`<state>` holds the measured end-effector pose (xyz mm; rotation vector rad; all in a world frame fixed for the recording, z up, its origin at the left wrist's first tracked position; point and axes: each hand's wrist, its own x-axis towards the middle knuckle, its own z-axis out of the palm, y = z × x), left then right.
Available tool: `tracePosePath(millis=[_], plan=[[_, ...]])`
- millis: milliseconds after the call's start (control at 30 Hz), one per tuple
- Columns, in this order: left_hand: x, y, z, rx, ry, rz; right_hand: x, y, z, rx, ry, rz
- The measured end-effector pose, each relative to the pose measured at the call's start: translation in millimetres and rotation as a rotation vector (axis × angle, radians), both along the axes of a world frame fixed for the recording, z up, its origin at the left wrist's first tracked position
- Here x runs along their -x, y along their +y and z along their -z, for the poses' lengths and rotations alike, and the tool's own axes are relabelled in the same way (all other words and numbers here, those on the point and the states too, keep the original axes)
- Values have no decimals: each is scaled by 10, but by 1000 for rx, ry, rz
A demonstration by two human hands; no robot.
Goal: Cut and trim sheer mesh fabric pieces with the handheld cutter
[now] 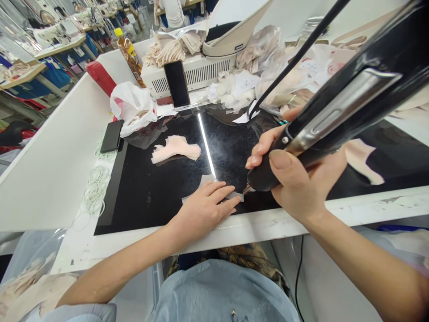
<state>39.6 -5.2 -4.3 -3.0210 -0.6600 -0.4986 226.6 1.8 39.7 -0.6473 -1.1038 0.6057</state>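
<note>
My left hand [211,205] lies flat with fingers stretched, pressing a thin greyish translucent fabric piece [207,180] onto the glossy black work surface [144,192]. My right hand [298,183] is wrapped round a thick black handheld tool [264,175] with a long metal lever along its side. A small metal tip at the tool's lower end is close to the right end of the fabric, beside my left fingertips; whether it touches cannot be told. Left of the bright light reflection rests a stack of pale pink cut fabric pieces [176,148]. Another pale pink piece [363,161] lies to the right.
A phone [176,83] leans against a white vented box at the back. Another phone [112,135], green elastic loops [96,190] and a white plastic bag [132,107] are on the left. Fabric scraps [234,87] fill the back right. A black rod [295,56] slants across.
</note>
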Motion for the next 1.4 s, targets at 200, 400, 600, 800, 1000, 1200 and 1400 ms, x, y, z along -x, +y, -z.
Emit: tracePosePath(millis=[200, 400, 600, 800, 1000, 1200, 1400], plan=[[13, -10, -2, 16, 5, -2, -6, 6, 19, -13, 1, -17], [16, -4, 10, 22, 5, -3, -33, 3, 29, -39, 7, -33], [26, 2, 21, 24, 17, 4, -13, 6, 41, -20, 20, 8], [32, 5, 27, 29, 32, 11, -31, -39, 15, -29, -18, -41], [41, 8, 29, 28, 34, 18, 8, -128, 8, 15, -48, 2], [21, 3, 32, 48, 36, 21, 33, -124, 40, 24, -47, 6], [159, 15, -33, 119, -32, -24, -25, -96, -14, 45, -26, -10]])
